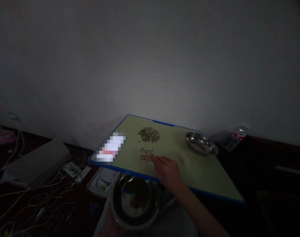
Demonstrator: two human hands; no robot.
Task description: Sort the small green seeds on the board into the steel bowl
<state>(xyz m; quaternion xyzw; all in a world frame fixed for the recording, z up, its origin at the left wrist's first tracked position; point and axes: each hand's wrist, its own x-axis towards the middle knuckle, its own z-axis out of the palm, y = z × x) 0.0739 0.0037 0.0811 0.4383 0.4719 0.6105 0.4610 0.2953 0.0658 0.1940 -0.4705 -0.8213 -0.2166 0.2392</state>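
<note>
My right hand [167,170] is over the near edge of a pale yellow-green board [164,164] with a blue rim. Its fingers are closed, and a small pale piece [145,157] sticks out from the fingertips. That piece, too dim to name, touches a few scattered dark seeds or grains [147,151]. A larger pile of the same grains [149,135] lies farther back. Below the board's front edge, my left hand [111,225] grips the side of a round steel bowl [135,225], its fingers mostly in shadow. Inside the bowl, dark and yellowish patches show.
A second steel dish [201,144] stands at the board's right edge, near a whitish lump [184,159]. A lit phone [111,147], pixelated, lies at the left. Cables and a power strip [73,170] clutter the floor beside a grey box [37,163]. A plastic bottle [236,137] leans by the wall.
</note>
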